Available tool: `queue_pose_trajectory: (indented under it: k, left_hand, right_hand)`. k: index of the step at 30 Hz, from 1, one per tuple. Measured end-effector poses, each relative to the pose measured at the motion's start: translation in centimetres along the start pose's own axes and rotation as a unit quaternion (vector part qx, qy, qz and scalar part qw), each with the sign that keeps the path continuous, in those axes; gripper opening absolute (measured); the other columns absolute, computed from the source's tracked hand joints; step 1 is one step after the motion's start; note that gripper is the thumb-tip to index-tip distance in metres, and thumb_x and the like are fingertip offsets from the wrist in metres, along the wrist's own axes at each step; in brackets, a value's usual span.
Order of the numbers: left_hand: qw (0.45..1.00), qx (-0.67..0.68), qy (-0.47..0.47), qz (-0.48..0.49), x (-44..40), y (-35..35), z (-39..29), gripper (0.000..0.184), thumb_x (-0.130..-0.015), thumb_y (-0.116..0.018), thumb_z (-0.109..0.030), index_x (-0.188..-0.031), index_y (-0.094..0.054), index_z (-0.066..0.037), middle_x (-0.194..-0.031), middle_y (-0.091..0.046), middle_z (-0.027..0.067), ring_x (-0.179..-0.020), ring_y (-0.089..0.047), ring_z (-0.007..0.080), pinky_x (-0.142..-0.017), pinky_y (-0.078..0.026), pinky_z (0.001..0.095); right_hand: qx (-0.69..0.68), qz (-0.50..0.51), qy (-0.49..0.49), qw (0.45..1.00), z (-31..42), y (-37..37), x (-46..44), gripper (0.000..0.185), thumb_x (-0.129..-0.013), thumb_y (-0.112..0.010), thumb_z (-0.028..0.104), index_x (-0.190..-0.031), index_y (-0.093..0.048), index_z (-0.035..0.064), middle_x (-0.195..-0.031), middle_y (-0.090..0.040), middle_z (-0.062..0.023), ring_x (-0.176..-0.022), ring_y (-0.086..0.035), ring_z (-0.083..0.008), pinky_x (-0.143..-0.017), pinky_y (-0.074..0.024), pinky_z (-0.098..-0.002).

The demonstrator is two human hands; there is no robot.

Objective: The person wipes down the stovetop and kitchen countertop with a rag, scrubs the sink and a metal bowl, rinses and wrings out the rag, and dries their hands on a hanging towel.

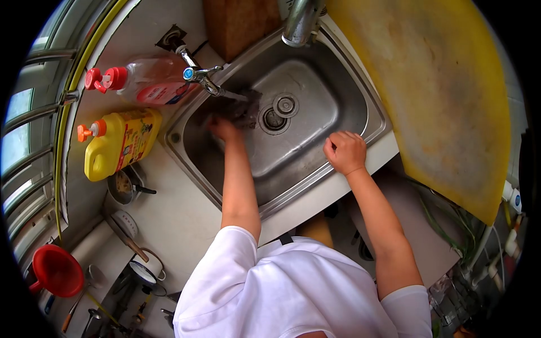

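My left hand [224, 128] is inside the steel sink [315, 141], near its left wall and just below the water running from the small tap [205, 81]. Its fingers are dim and partly blurred, so what they hold, if anything, does not show. My right hand [345, 151] is curled closed over the sink's front right rim, with nothing visible in it. Between the hands and a little farther back lies the drain [275, 119], with a round metal strainer [285, 105] beside it.
Left of the sink stand a clear bottle with a red pump [155, 79] and a yellow bottle [127, 141]. A small pan [121, 187] sits nearby. A large faucet [301, 25] overhangs the back, and a big yellow-edged board [434, 84] rises at right.
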State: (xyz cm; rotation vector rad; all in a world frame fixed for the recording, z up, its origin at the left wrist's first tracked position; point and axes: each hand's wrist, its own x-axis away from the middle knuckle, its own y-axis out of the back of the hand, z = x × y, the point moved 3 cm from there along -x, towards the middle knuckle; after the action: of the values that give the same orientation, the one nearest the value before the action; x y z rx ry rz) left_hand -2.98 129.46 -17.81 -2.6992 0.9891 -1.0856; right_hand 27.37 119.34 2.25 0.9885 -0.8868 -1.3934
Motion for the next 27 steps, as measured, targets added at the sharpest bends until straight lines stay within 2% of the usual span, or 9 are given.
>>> queue_pose_trajectory:
  k: [1,2,5,8,12,14,18,20,27]
  left_hand:
    - [0.899,-0.353,-0.236,-0.109,0.6,0.7,-0.7,0.026,-0.087,-0.050,-0.013,-0.111,-0.054,-0.004,-0.106,-0.057,0.0164,-0.095,-0.058,0.0300,-0.078,-0.048,0.0415]
    - [0.615,-0.635,-0.424,-0.196,1.4,0.4,-1.1,0.032,-0.086,-0.049,-0.013,-0.117,-0.052,-0.005,-0.111,-0.055,0.0192,-0.099,-0.056,0.0342,-0.079,-0.048,0.0458]
    - [0.487,-0.652,-0.577,0.064,2.7,-0.5,0.0,0.037,-0.084,-0.052,-0.014,-0.121,-0.051,-0.006,-0.117,-0.053,0.0212,-0.104,-0.053,0.0388,-0.078,-0.047,0.0513]
    - [0.613,-0.709,-0.329,0.116,4.2,-0.8,1.2,0.030,-0.085,-0.054,-0.016,-0.114,-0.059,-0.007,-0.111,-0.058,0.0201,-0.098,-0.056,0.0378,-0.079,-0.047,0.0487]
    - [0.640,-0.705,-0.227,0.207,1.2,-2.6,1.3,0.019,-0.084,-0.059,-0.017,-0.101,-0.064,-0.010,-0.096,-0.064,0.0148,-0.092,-0.061,0.0323,-0.078,-0.049,0.0444]
    - [0.935,-0.292,0.130,0.151,2.9,-4.0,-0.3,0.012,-0.082,-0.063,-0.018,-0.094,-0.065,-0.014,-0.084,-0.065,0.0078,-0.080,-0.063,0.0253,-0.072,-0.050,0.0392]
    - [0.936,-0.070,0.230,0.256,0.8,-5.3,2.1,0.013,-0.079,-0.067,-0.017,-0.091,-0.063,-0.015,-0.084,-0.063,0.0032,-0.073,-0.058,0.0191,-0.063,-0.046,0.0345]
    - [0.947,-0.033,0.302,0.100,3.2,-5.9,0.6,0.014,-0.079,-0.065,-0.014,-0.092,-0.062,-0.013,-0.084,-0.063,0.0029,-0.068,-0.055,0.0188,-0.058,-0.043,0.0301]
    - [0.936,-0.228,0.122,0.240,7.1,-4.8,-2.9,0.029,-0.074,-0.069,-0.014,-0.102,-0.063,-0.010,-0.095,-0.064,0.0039,-0.083,-0.060,0.0197,-0.068,-0.048,0.0341]
  right_hand:
    - [-0.001,0.000,0.002,1.000,0.1,0.0,0.0,0.019,-0.072,-0.061,0.017,-0.056,-0.052,0.0109,-0.060,-0.056,-0.0037,-0.062,-0.057,-0.0244,-0.059,-0.0447,-0.0376]
    - [-0.006,0.000,0.000,1.000,0.1,0.0,0.0,0.019,-0.072,-0.060,0.017,-0.057,-0.052,0.0100,-0.061,-0.056,-0.0048,-0.063,-0.057,-0.0257,-0.059,-0.0441,-0.0386]
    - [-0.017,-0.002,-0.003,1.000,0.0,-0.1,-0.1,0.018,-0.073,-0.059,0.016,-0.058,-0.052,0.0091,-0.063,-0.056,-0.0060,-0.064,-0.057,-0.0271,-0.058,-0.0436,-0.0397]
    - [-0.019,0.002,-0.003,1.000,-0.1,-0.1,0.2,0.018,-0.073,-0.059,0.016,-0.057,-0.052,0.0093,-0.062,-0.056,-0.0062,-0.064,-0.057,-0.0271,-0.059,-0.0436,-0.0398]
    - [-0.017,-0.010,0.002,1.000,0.0,-0.1,0.2,0.019,-0.073,-0.059,0.016,-0.057,-0.051,0.0093,-0.062,-0.056,-0.0062,-0.064,-0.057,-0.0271,-0.059,-0.0437,-0.0398]
    - [-0.003,0.004,0.002,1.000,0.1,-0.1,0.3,0.018,-0.074,-0.060,0.017,-0.058,-0.054,0.0107,-0.061,-0.057,-0.0048,-0.064,-0.058,-0.0253,-0.062,-0.0457,-0.0387]
    - [0.001,-0.005,0.002,1.000,0.4,0.1,0.1,0.019,-0.074,-0.059,0.018,-0.058,-0.055,0.0086,-0.062,-0.058,-0.0065,-0.064,-0.058,-0.0277,-0.063,-0.0462,-0.0407]
    - [0.005,-0.010,0.004,1.000,0.6,0.0,0.4,0.020,-0.075,-0.058,0.019,-0.058,-0.056,0.0078,-0.063,-0.059,-0.0077,-0.064,-0.058,-0.0292,-0.063,-0.0464,-0.0418]
    - [0.067,0.090,-0.067,0.991,1.5,0.2,0.1,0.021,-0.075,-0.059,0.026,-0.070,-0.067,0.0079,-0.074,-0.066,-0.0116,-0.073,-0.062,-0.0336,-0.069,-0.0498,-0.0427]
